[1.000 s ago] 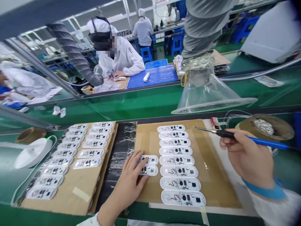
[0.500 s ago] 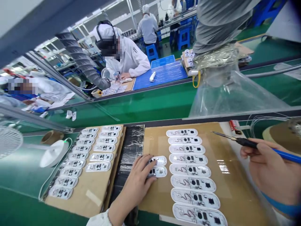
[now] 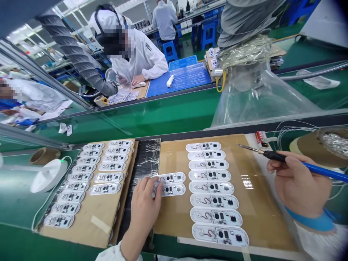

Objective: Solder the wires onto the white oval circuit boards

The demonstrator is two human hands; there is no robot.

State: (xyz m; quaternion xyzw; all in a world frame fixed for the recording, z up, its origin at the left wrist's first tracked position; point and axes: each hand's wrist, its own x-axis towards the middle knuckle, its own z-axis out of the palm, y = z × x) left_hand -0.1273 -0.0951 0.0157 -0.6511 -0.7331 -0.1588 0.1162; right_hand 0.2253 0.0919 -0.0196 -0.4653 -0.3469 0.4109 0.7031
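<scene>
Two oval white panels with circuit boards lie one above the other on the right-hand cardboard in the head view: an upper panel (image 3: 174, 177) and a lower panel (image 3: 175, 189). My left hand (image 3: 145, 197) has its fingers curled over their left ends, with thumb and fingertips around the lower one. The covered ends are hidden. In my right hand (image 3: 301, 181) is a soldering iron (image 3: 277, 156) with a blue handle, its tip pointing left over the cardboard. Beside the two panels runs a column of similar panels (image 3: 210, 187) with thin wires.
Further panels fill two columns on the left cardboard (image 3: 100, 221). A white lamp base (image 3: 50, 175) and a tape roll (image 3: 45, 156) stand left of it. A solder spool (image 3: 307, 146) lies far right, near a clear plastic hood (image 3: 244, 105). A co-worker (image 3: 130, 50) sits opposite.
My left hand has drawn back leftward to the panels' left ends, so more of both panels shows. My right hand still holds the soldering iron. The camera view has shifted slightly.
</scene>
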